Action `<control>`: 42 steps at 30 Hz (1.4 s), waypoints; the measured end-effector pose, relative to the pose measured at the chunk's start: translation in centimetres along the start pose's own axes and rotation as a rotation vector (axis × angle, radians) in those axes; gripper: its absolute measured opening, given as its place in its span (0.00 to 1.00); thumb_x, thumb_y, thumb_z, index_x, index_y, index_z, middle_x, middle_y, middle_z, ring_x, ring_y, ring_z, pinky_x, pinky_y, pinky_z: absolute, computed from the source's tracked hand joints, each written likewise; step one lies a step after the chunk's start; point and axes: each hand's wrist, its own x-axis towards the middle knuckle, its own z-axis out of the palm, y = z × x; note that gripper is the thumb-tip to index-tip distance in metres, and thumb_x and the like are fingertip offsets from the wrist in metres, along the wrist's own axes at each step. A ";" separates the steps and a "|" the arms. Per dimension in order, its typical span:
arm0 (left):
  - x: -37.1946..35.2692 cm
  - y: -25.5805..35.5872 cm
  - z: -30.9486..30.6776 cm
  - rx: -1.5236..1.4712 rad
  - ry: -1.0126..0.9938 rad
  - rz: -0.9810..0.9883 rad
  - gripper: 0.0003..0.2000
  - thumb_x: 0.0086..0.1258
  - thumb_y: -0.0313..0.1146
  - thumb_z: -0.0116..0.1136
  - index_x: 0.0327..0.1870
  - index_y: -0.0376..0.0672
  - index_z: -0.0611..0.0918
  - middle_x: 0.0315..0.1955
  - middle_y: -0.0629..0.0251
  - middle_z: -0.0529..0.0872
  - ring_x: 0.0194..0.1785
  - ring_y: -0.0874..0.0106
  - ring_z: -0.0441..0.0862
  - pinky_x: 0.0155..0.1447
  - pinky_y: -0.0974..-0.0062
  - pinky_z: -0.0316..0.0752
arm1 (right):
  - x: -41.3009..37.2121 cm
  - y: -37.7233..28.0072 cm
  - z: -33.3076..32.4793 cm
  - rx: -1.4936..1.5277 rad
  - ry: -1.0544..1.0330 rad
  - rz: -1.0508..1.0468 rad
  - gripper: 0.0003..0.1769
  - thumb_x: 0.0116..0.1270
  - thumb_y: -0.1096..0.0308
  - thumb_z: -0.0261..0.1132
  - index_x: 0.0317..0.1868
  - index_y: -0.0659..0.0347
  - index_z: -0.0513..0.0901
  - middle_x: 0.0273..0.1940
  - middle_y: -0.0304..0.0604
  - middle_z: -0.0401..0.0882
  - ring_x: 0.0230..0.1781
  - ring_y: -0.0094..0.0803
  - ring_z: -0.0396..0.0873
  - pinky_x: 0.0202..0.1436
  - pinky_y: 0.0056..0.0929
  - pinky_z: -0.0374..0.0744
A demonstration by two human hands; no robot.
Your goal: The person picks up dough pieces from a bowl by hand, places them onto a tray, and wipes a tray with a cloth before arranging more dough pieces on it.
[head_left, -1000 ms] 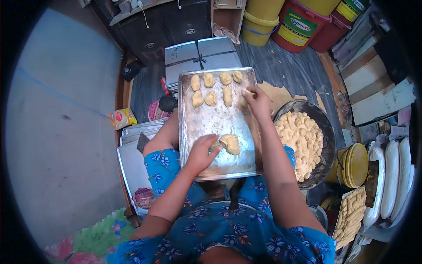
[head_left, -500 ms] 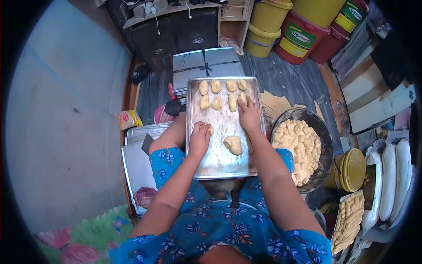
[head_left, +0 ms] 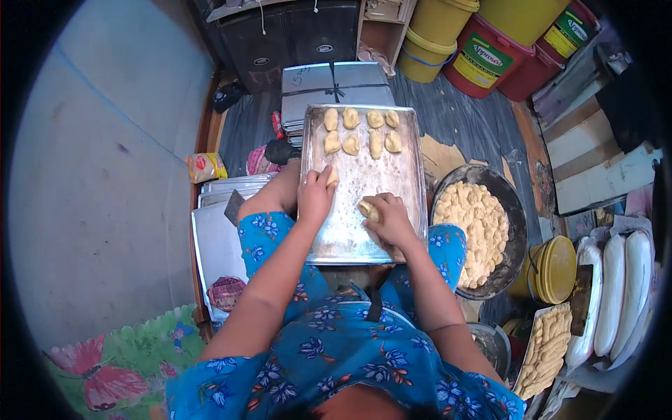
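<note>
A metal baking tray lies across my lap. Two rows of dough pieces sit at its far end. My left hand is closed on a small dough piece at the tray's left side, below the rows. On the right half of the tray, my right hand is wrapped round a larger lump of dough, which shows partly beyond its fingers. Beside my right knee stands a round dark basin heaped with many dough pieces.
Stacked trays tied with black cord stand ahead. Yellow buckets and red margarine buckets line the back right. At right are a lidded yellow bucket, a tray of shaped dough and wrapped white rolls. A wall is at left.
My right hand has left the last dough piece in the second row and come back to grip the larger lump. My left hand has shifted slightly up the tray with its piece.
</note>
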 end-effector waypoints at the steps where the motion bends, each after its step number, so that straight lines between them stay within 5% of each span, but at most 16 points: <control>1: 0.1 0.0 0.2 0.028 -0.001 0.026 0.22 0.66 0.39 0.61 0.61 0.45 0.79 0.43 0.58 0.77 0.46 0.55 0.77 0.52 0.59 0.72 | -0.3 0.2 0.6 0.002 0.050 0.025 0.21 0.59 0.64 0.68 0.51 0.66 0.79 0.49 0.57 0.78 0.52 0.45 0.76 0.57 0.39 0.73; 5: -0.1 -0.3 1.0 0.079 0.025 0.018 0.20 0.66 0.42 0.60 0.59 0.49 0.81 0.43 0.61 0.78 0.50 0.60 0.77 0.52 0.59 0.71 | 1.2 1.9 1.4 0.630 0.136 0.373 0.12 0.63 0.68 0.65 0.44 0.63 0.78 0.35 0.45 0.80 0.36 0.33 0.80 0.41 0.30 0.78; 6: -0.2 -0.5 1.0 0.052 0.036 0.017 0.20 0.67 0.42 0.59 0.59 0.49 0.81 0.43 0.62 0.78 0.50 0.60 0.77 0.52 0.59 0.71 | 2.0 1.8 1.7 0.787 0.172 0.400 0.12 0.62 0.68 0.65 0.41 0.67 0.77 0.28 0.43 0.79 0.24 0.28 0.77 0.28 0.26 0.77; 9: -0.3 -1.0 1.1 -0.023 0.075 0.040 0.19 0.67 0.41 0.58 0.58 0.48 0.81 0.46 0.61 0.78 0.52 0.60 0.76 0.55 0.58 0.69 | 2.6 1.7 1.0 0.810 0.053 0.539 0.13 0.64 0.67 0.65 0.43 0.67 0.77 0.28 0.42 0.79 0.27 0.27 0.78 0.29 0.27 0.76; 13: -0.8 -0.2 0.5 0.100 0.269 0.256 0.21 0.66 0.42 0.58 0.59 0.47 0.79 0.51 0.60 0.78 0.55 0.59 0.74 0.61 0.58 0.64 | 2.9 1.8 1.7 0.291 0.161 0.306 0.19 0.65 0.65 0.64 0.54 0.62 0.76 0.38 0.49 0.82 0.35 0.40 0.82 0.41 0.34 0.80; 19: -4.6 3.9 -0.8 -0.161 -0.115 0.422 0.23 0.63 0.42 0.62 0.59 0.47 0.78 0.52 0.60 0.78 0.55 0.60 0.74 0.62 0.60 0.62 | 2.0 2.3 1.0 0.223 0.027 0.079 0.26 0.58 0.72 0.63 0.60 0.54 0.78 0.57 0.50 0.73 0.54 0.48 0.77 0.56 0.39 0.76; 23: -5.4 3.7 0.0 -0.373 -0.125 0.135 0.16 0.59 0.35 0.66 0.47 0.42 0.81 0.41 0.57 0.81 0.49 0.56 0.78 0.56 0.61 0.70 | 2.5 2.4 0.5 0.317 -0.087 0.223 0.20 0.51 0.68 0.68 0.47 0.60 0.78 0.47 0.52 0.78 0.47 0.45 0.80 0.51 0.36 0.78; 24: -5.1 4.0 -0.1 -0.272 -0.005 0.246 0.12 0.60 0.30 0.65 0.43 0.39 0.81 0.36 0.57 0.82 0.41 0.60 0.81 0.48 0.65 0.75 | 2.6 2.6 0.6 0.328 -0.017 0.154 0.17 0.51 0.67 0.70 0.41 0.62 0.77 0.42 0.53 0.79 0.40 0.45 0.81 0.46 0.36 0.78; 27: -4.3 3.0 -0.2 -0.683 -0.045 -0.277 0.10 0.64 0.28 0.63 0.44 0.38 0.80 0.35 0.60 0.84 0.36 0.69 0.81 0.42 0.71 0.76 | 2.3 2.9 1.4 0.368 0.116 0.411 0.17 0.52 0.68 0.69 0.42 0.62 0.76 0.40 0.52 0.79 0.34 0.40 0.81 0.41 0.33 0.79; 28: -3.4 2.2 0.3 -0.742 -0.024 -0.281 0.10 0.67 0.27 0.60 0.46 0.37 0.78 0.34 0.61 0.84 0.34 0.75 0.80 0.39 0.77 0.76 | 2.0 3.0 1.6 0.692 0.204 0.486 0.17 0.58 0.71 0.65 0.48 0.61 0.76 0.35 0.42 0.78 0.26 0.27 0.77 0.30 0.23 0.76; 31: -0.7 2.8 0.2 -0.761 0.110 -0.234 0.12 0.68 0.26 0.59 0.50 0.37 0.76 0.34 0.61 0.84 0.34 0.76 0.80 0.38 0.77 0.76 | 2.0 2.1 1.3 0.937 0.401 0.433 0.20 0.64 0.72 0.63 0.57 0.61 0.75 0.35 0.39 0.77 0.26 0.22 0.75 0.29 0.20 0.75; 32: -0.2 3.7 -0.7 -0.728 0.058 -0.249 0.16 0.69 0.26 0.57 0.57 0.39 0.75 0.34 0.60 0.84 0.35 0.76 0.80 0.38 0.77 0.77 | 2.4 2.0 2.0 1.170 0.479 0.354 0.23 0.62 0.75 0.64 0.59 0.60 0.75 0.44 0.45 0.78 0.37 0.26 0.76 0.38 0.24 0.75; 35: 1.9 5.0 0.6 -0.797 0.085 -0.264 0.21 0.66 0.30 0.58 0.61 0.36 0.74 0.34 0.47 0.84 0.41 0.55 0.83 0.47 0.65 0.77 | 3.5 2.9 2.1 0.611 0.637 0.259 0.19 0.62 0.73 0.65 0.55 0.61 0.79 0.48 0.45 0.77 0.44 0.31 0.77 0.46 0.27 0.76; 37: 2.7 4.4 2.7 -0.666 0.037 -0.134 0.24 0.65 0.27 0.55 0.64 0.35 0.73 0.50 0.41 0.78 0.53 0.49 0.79 0.60 0.63 0.73 | 4.2 2.0 1.6 0.336 0.680 0.152 0.18 0.62 0.73 0.65 0.53 0.61 0.80 0.49 0.46 0.77 0.46 0.39 0.77 0.48 0.31 0.76; 40: 1.4 5.3 3.5 -0.287 -0.034 -0.001 0.24 0.63 0.25 0.53 0.63 0.34 0.74 0.60 0.46 0.71 0.55 0.47 0.77 0.60 0.61 0.73 | 4.7 2.7 2.1 0.060 0.430 0.050 0.21 0.59 0.70 0.66 0.54 0.60 0.79 0.53 0.52 0.74 0.50 0.49 0.75 0.52 0.39 0.74; 42: 1.3 5.7 2.9 -0.306 -0.128 -0.024 0.23 0.63 0.25 0.55 0.61 0.35 0.75 0.56 0.48 0.73 0.54 0.47 0.77 0.58 0.60 0.74 | 3.9 2.3 2.4 -0.043 0.397 0.084 0.20 0.58 0.68 0.66 0.52 0.60 0.79 0.55 0.50 0.74 0.54 0.48 0.72 0.58 0.41 0.70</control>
